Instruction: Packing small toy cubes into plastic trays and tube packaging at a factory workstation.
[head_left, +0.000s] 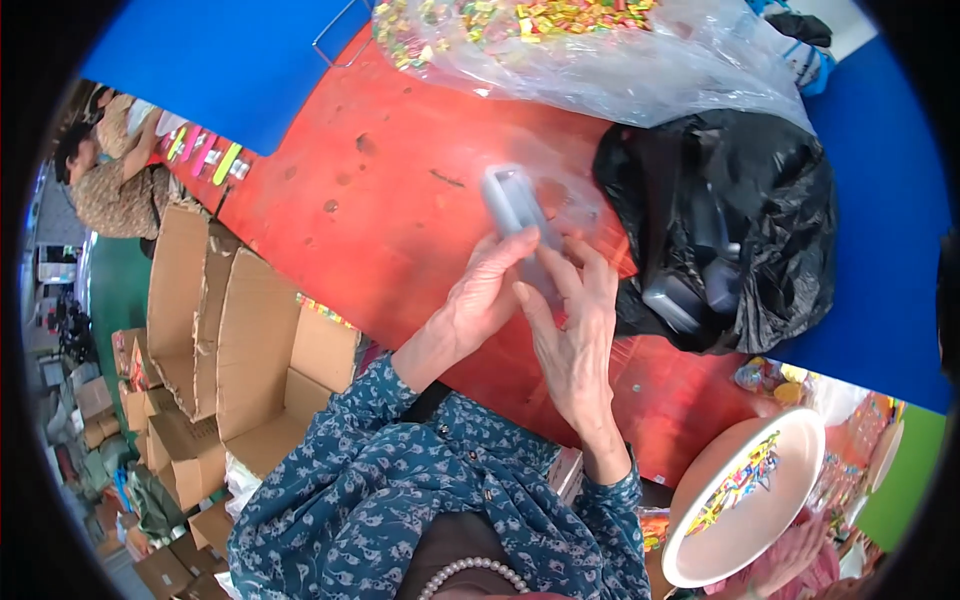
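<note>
My left hand (492, 287) is closed on a long, pale grey see-through plastic case (513, 199), thumb along its near half. The case tilts away from me above the red table and is blurred by motion. At its lower end the fingers and thumb of my right hand (577, 335) are bent around it, partly hiding that end. To the right lies a black plastic bag (785, 215), its mouth facing my hands. Several similar grey plastic cases (676, 302) show inside it.
Beyond the red table's (400, 180) middle lies a large clear bag (690, 65) of small wrapped pieces. A white basin (690, 560) with colourful strips stands at lower right, near another person's hand (790, 560). Open cardboard boxes (255, 345) stand left; another person (110, 190) sits beyond.
</note>
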